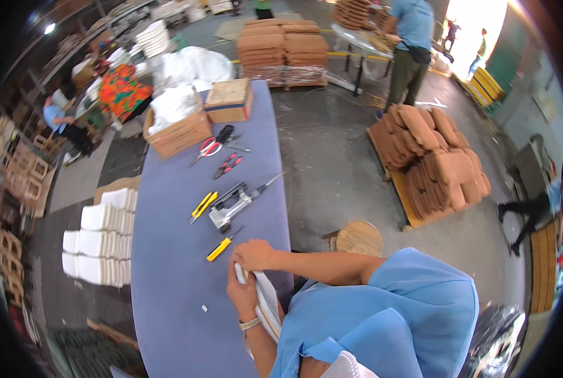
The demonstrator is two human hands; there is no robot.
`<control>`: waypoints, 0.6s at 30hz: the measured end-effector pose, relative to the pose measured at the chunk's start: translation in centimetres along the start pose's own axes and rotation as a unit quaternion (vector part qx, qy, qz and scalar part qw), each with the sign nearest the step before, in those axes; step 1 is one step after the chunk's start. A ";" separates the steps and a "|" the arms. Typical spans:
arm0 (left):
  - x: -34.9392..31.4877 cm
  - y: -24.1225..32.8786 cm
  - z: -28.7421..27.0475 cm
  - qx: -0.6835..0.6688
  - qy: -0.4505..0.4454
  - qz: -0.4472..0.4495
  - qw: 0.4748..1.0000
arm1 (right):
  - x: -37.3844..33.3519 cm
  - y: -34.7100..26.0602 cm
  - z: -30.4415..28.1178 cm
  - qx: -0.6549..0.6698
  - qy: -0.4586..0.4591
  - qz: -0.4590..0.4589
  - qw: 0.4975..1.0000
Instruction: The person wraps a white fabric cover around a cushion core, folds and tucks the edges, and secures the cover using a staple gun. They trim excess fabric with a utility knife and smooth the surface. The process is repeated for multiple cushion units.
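At the near right edge of a blue-covered table, both my hands are closed on a white fabric piece with a tan stripe along it. My left hand, with a watch on its wrist, grips its upper end from below. Right beside it, my right hand pinches the same end, fingers curled. Part of the piece is hidden behind my left forearm. Just beyond my hands lies a yellow-handled screwdriver. A silver staple gun and a yellow utility knife lie farther up.
Pliers, red-handled scissors and a cardboard box with white stuffing occupy the table's far end. A round wooden stool stands right. Brown cushions are stacked on a pallet, white cushions at left. A person stands behind.
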State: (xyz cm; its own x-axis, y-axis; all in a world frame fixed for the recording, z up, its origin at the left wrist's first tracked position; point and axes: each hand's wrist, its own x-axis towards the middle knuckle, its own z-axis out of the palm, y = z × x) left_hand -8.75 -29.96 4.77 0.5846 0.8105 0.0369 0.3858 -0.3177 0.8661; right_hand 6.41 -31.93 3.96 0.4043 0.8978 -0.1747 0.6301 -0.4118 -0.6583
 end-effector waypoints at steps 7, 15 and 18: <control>-0.2 -0.5 -0.3 0.053 0.007 -0.043 0.998 | 0.0 0.9 -1.1 0.134 -0.030 -0.064 0.988; -0.4 0.1 1.4 0.103 0.049 0.019 0.993 | 1.3 2.7 -1.6 0.160 -0.082 -0.092 0.979; 0.4 1.3 1.3 0.145 0.025 -0.065 0.987 | 2.5 3.5 -0.2 0.191 -0.055 -0.123 0.972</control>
State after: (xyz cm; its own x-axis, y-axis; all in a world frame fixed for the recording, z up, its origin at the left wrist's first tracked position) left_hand -7.06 -30.71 5.23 0.4840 0.8744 -0.0337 0.6476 -0.3320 0.6859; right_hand 9.74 -31.15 1.41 0.1856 0.9818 -0.0404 0.3976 -0.1126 -0.9106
